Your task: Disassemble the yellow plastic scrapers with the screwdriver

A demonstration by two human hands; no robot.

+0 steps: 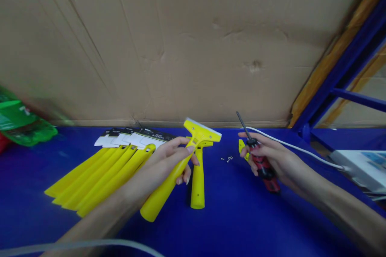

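My left hand (169, 158) is closed around a yellow scraper (164, 194), its wide head tilted up to the right with two screws showing. Just beneath, a second yellow scraper (198, 184) lies on the blue table, its head partly hidden by the held one. In my right hand (271, 152) is a red and black screwdriver (261, 160), its shaft pointing up and to the left. A small yellow piece (242, 147) shows at the fingertips of that hand; whether they grip it I cannot tell. Several tiny screws (229, 159) lie between the hands.
Several yellow handles (99, 176) with white and black cards (141, 138) lie fanned out at left. A green bottle (27, 124) is beyond them. Cardboard (181, 48) lines the back. A white cable (295, 148) runs to a white box (362, 168) by the blue frame (325, 84).
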